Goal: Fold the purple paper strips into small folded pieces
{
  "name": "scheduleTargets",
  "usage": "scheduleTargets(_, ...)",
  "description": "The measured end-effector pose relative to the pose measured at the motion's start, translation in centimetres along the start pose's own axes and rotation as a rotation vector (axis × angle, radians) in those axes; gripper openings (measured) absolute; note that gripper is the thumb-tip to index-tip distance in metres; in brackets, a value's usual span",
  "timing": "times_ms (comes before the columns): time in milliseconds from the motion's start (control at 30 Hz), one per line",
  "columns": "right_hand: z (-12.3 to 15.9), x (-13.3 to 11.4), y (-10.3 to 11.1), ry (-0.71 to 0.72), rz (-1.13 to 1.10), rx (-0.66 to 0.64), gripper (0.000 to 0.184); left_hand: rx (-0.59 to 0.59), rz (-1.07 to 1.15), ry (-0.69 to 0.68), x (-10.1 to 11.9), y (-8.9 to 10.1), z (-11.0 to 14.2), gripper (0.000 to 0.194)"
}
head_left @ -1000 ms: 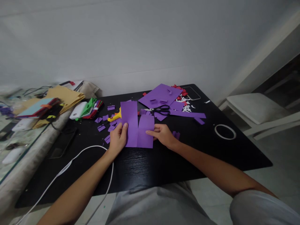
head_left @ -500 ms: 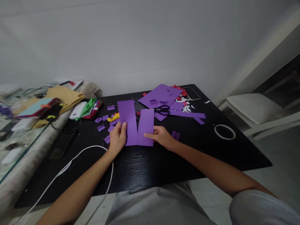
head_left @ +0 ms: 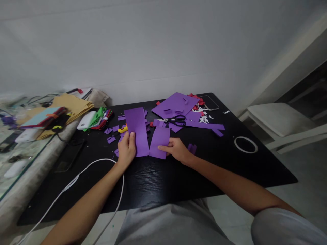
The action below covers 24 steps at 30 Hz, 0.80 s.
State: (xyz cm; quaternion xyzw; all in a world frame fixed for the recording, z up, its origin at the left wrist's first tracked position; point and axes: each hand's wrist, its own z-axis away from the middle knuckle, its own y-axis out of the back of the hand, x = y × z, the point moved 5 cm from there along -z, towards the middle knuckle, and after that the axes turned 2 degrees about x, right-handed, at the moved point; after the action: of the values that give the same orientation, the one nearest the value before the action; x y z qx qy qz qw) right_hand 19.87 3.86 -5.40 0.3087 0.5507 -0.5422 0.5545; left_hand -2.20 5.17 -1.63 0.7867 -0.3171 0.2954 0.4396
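Observation:
A sheet of purple paper is split from its far edge down to near its bottom, where the two halves appear to meet. My left hand is closed on the left half, thumb on top. My right hand pinches the shorter right half by its outer edge. Just beyond lie black-handled scissors, blades pointing left. A yellow tool, partly hidden behind the paper, lies among small folded purple pieces.
Large purple sheets, red and white scraps and a purple strip lie at the back right. A white ring is on the right of the black table. A white cable crosses the left front.
The two halves have spread apart and the split has widened toward the bottom. My left hand has shifted slightly left; the right half now tilts to the right.

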Motion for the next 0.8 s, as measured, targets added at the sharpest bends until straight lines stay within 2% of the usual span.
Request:
scheduleTargets(333,-0.2,0.1,0.4,0.041,0.030,0.005,0.044,0.019,-0.015,-0.029,0.1,0.2,-0.2,0.033)
scheduleTargets(667,-0.6,0.0,1.3,0.074,0.120,0.044,0.044,0.057,-0.040,-0.011,-0.8,0.6,-0.8,0.035)
scheduleTargets(733,-0.7,-0.2,1.8,0.088,0.187,0.046,0.042,0.019,0.003,0.008,-0.9,0.4,-0.8,0.037)
scheduleTargets(800,-0.8,-0.4,2.5,0.122,0.341,0.115,0.046,-0.059,0.076,0.032,-0.8,0.0,-0.6,0.042)
